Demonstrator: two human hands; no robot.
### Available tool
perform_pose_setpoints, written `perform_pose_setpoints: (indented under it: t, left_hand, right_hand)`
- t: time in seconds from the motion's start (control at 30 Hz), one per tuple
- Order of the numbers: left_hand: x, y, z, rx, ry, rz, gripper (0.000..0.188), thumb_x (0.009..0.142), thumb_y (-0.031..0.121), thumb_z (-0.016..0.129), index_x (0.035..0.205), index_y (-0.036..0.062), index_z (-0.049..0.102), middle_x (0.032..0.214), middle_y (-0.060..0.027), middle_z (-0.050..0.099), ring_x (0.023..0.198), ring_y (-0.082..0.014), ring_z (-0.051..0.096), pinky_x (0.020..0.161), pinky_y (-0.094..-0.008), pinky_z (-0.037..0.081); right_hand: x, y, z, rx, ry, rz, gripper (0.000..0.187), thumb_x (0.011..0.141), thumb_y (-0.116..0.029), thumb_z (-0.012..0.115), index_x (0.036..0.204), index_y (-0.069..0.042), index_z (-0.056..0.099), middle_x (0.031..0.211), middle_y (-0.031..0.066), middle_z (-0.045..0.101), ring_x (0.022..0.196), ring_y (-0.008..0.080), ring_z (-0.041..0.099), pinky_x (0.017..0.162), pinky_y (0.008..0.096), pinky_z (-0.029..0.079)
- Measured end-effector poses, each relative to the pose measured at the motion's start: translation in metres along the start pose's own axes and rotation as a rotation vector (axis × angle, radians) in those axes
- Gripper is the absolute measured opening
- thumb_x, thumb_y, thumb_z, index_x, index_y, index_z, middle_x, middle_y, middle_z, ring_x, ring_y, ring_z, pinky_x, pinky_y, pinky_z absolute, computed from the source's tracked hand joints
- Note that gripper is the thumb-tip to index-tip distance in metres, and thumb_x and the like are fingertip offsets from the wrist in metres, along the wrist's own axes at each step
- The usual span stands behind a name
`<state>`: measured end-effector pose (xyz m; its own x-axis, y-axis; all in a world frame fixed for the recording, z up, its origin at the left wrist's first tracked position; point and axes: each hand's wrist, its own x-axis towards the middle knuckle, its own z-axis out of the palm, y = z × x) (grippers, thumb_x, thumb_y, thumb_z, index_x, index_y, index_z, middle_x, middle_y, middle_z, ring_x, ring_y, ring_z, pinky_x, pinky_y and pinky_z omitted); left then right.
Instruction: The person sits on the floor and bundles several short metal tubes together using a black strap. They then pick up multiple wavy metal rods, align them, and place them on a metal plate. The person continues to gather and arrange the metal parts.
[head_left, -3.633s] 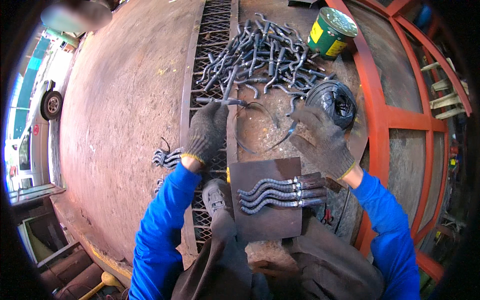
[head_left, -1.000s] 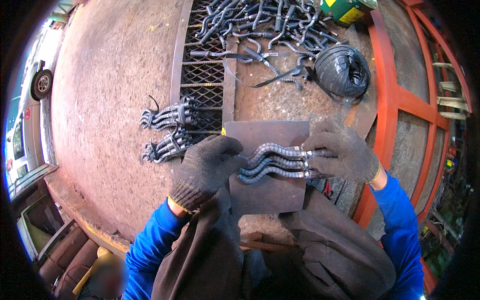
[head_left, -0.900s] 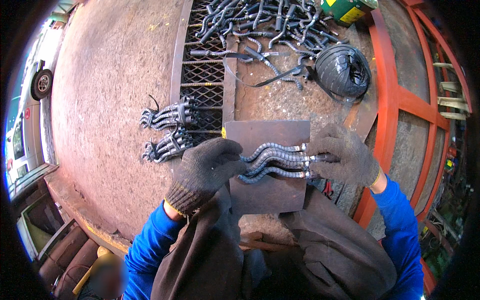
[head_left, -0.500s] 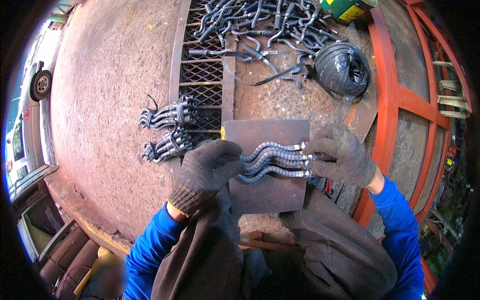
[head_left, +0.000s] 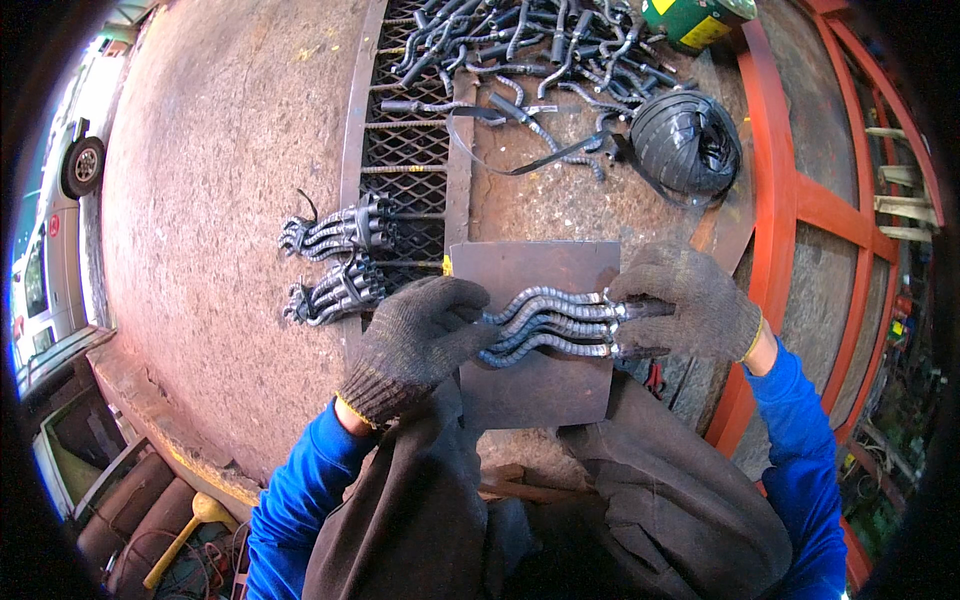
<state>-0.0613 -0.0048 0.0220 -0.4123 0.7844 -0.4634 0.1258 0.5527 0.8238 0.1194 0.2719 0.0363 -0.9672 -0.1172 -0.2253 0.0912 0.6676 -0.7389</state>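
Observation:
A row of several wavy, ribbed steel rods (head_left: 550, 322) lies side by side over a dark metal plate (head_left: 540, 400) in front of me. My left hand (head_left: 415, 335), in a dark knit glove, is closed round their left ends. On the opposite side my right hand (head_left: 685, 305), gloved the same way, grips the right ends, where dark sleeves show between its fingers. Two tied bundles of similar rods rest to the left: the farther bundle (head_left: 340, 230) and the nearer bundle (head_left: 337, 288), both partly over the metal mesh.
Loose bent rods (head_left: 520, 40) are heaped at the far side on the mesh grating (head_left: 405, 145). A coil of black strapping (head_left: 685, 145) sits near the orange steel frame (head_left: 775, 230). Behind it stands a green container (head_left: 695, 20). A yellow mallet (head_left: 190, 525) is at lower left.
The rods between my hands have shifted slightly and now lie more evenly spread beside each other. My right fingers have moved a little at their ends; both hands keep their hold.

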Motion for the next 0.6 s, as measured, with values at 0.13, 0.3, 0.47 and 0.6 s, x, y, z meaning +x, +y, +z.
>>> perform_pose_setpoints:
  t: [0.13, 0.3, 0.47, 0.6]
  left_hand:
    - [-0.002, -0.006, 0.001, -0.032, 0.0, 0.024, 0.032, 0.084, 0.02, 0.077, 0.109, 0.0013, 0.07, 0.099, -0.0127, 0.071, 0.091, -0.0185, 0.068, 0.08, -0.0327, 0.055]
    - [0.002, -0.013, -0.005, 0.061, 0.053, 0.077, 0.027, 0.088, 0.017, 0.074, 0.109, 0.0005, 0.069, 0.1, -0.0146, 0.07, 0.091, -0.0228, 0.07, 0.081, -0.0341, 0.056]
    - [0.001, -0.013, -0.011, 0.082, 0.153, 0.043, 0.024, 0.089, 0.015, 0.072, 0.108, 0.0006, 0.069, 0.1, -0.0152, 0.071, 0.091, -0.024, 0.07, 0.082, -0.0346, 0.055]
    - [0.005, -0.009, -0.01, 0.1, 0.158, 0.009, 0.024, 0.091, 0.013, 0.069, 0.111, 0.0003, 0.069, 0.103, -0.0144, 0.072, 0.093, -0.0204, 0.069, 0.083, -0.0331, 0.055]
  right_hand:
    - [0.0, 0.003, 0.0, 0.014, 0.006, -0.012, 0.043, 0.075, -0.036, 0.081, 0.105, -0.007, 0.07, 0.095, 0.015, 0.065, 0.088, 0.0328, 0.063, 0.077, 0.0428, 0.05]
    - [0.01, 0.002, -0.014, 0.013, 0.013, 0.02, 0.035, 0.081, -0.03, 0.077, 0.105, -0.005, 0.069, 0.092, 0.0157, 0.066, 0.088, 0.0313, 0.065, 0.078, 0.0421, 0.051]
    - [0.068, 0.021, -0.029, -0.147, 0.287, 0.063, 0.021, 0.088, -0.023, 0.068, 0.099, -0.005, 0.068, 0.091, 0.0158, 0.066, 0.087, 0.0344, 0.064, 0.078, 0.0421, 0.051]
    - [0.138, 0.073, -0.023, -0.363, 0.371, 0.004, 0.024, 0.093, -0.028, 0.06, 0.097, -0.007, 0.069, 0.096, 0.0192, 0.067, 0.093, 0.0396, 0.064, 0.079, 0.0494, 0.051]
